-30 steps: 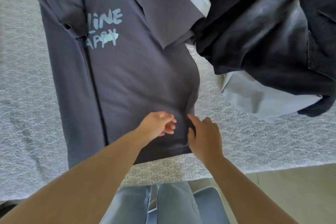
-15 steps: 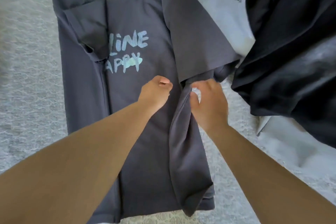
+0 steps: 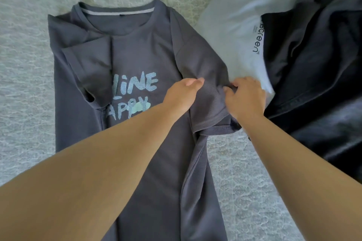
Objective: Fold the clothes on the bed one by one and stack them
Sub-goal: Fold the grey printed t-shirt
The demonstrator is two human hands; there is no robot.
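bed: we see a pale textured cover under everything
grey T-shirt: flat on the bed, collar away from us, one sleeve folded in
left hand: on the shirt's chest, pinching fabric
right hand: gripping the shirt's other sleeve
white garment, black garment: heaped beside that sleeve

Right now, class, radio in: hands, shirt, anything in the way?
Left hand and right hand gripping grey T-shirt sleeve. Left side folded. Black garment crowding right.
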